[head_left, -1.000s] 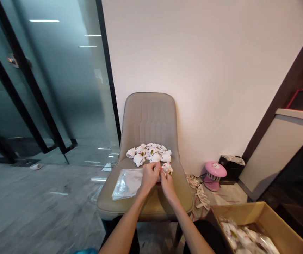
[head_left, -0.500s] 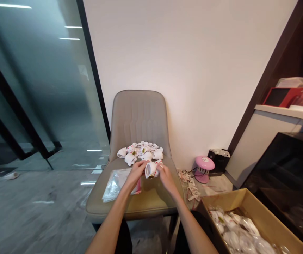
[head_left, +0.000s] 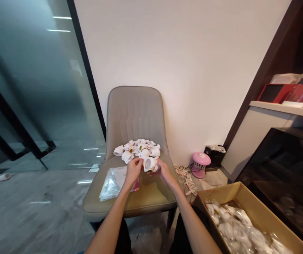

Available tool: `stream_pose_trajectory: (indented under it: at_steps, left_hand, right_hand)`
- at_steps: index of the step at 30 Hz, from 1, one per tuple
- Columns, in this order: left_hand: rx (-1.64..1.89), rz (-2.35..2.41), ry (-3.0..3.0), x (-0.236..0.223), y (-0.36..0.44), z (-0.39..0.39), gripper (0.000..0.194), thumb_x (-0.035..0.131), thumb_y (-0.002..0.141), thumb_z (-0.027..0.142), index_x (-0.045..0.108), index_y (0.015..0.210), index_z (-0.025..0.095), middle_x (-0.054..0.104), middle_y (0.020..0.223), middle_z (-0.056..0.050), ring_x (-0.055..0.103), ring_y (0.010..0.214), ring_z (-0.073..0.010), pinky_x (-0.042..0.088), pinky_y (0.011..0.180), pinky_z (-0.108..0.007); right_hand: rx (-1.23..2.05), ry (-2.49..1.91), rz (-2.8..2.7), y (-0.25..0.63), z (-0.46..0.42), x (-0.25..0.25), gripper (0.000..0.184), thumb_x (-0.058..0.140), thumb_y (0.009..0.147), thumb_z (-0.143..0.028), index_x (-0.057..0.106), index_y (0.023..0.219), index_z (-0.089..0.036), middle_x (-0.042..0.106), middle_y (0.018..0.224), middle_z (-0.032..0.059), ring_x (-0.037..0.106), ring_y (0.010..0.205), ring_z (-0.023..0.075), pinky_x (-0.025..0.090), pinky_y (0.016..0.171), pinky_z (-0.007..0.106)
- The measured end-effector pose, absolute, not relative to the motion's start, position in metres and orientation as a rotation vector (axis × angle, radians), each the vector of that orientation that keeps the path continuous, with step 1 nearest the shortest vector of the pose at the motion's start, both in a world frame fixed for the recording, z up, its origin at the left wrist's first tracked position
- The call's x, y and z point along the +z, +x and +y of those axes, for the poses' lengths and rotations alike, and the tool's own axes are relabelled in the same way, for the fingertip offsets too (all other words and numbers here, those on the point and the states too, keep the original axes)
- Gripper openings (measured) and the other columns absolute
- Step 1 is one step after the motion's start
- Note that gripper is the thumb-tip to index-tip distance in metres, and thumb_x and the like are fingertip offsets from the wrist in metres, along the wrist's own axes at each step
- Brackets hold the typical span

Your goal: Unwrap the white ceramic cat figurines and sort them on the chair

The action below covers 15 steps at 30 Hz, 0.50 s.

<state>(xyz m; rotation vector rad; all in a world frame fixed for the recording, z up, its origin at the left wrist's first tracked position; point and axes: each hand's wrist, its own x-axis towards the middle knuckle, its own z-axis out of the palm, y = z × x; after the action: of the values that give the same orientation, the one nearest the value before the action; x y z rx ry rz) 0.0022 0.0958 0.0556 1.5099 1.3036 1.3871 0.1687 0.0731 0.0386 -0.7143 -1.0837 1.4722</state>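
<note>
White paint covers the wall (head_left: 188,70), which rises behind the chair (head_left: 135,109). Tinted glass (head_left: 43,77) in black framing stands left of the chair, and the grey floor (head_left: 48,211) runs beneath it, glossy with reflected light. The chair is grey-brown, its back stitched in a raised pattern. A dark glossy panel (head_left: 280,158) stands well to the right of the chair. Between chair and panel, an open carton (head_left: 228,192) holds many white pieces (head_left: 233,229) in clear wrapping. Farther back, a pink device (head_left: 201,159) with a rounded top sits right of the chair. At the rear of the chair's seat lies a heap (head_left: 141,145) of white figures; on the seat's left half, clear bags (head_left: 111,183) lie flat in a stack.

Over the middle of the chair's seat, the right hand (head_left: 167,174) is clamped on the right side of one figure (head_left: 150,164). The left hand (head_left: 134,172) has its fingers bent, tips at the figure's left edge; I cannot tell whether they pinch it. The figure is tilted, its round opening in view, just in front of the heap on the chair.
</note>
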Motion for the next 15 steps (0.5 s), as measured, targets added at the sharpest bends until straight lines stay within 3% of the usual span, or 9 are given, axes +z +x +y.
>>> stream_pose_trajectory:
  at_steps: [7, 15]
  left_hand:
    - [1.621, 1.361, 1.473, 0.068, 0.010, 0.081, 0.031, 0.053, 0.087, 0.044, 0.065, 0.083, 0.016, 0.061, 0.064, 0.001, 0.056, 0.061, -0.0142, 0.044, 0.061, -0.024]
    - [1.530, 1.377, 1.475, 0.053, 0.028, 0.081, 0.027, 0.061, 0.079, 0.037, 0.066, 0.094, 0.016, 0.072, 0.080, -0.005, 0.066, 0.067, -0.0184, 0.050, 0.063, -0.028]
  right_hand:
    - [1.495, -0.713, -0.792, 0.174, 0.085, 0.045, 0.036, 0.064, 0.077, -0.049, 0.056, 0.101, -0.023, 0.069, 0.076, 0.0005, 0.069, 0.066, 0.0190, 0.056, 0.062, 0.032]
    - [1.525, -0.841, -0.844, 0.174, 0.085, 0.044, 0.038, 0.063, 0.071, -0.040, 0.060, 0.106, -0.026, 0.068, 0.075, -0.0032, 0.063, 0.059, 0.0137, 0.043, 0.051, 0.021]
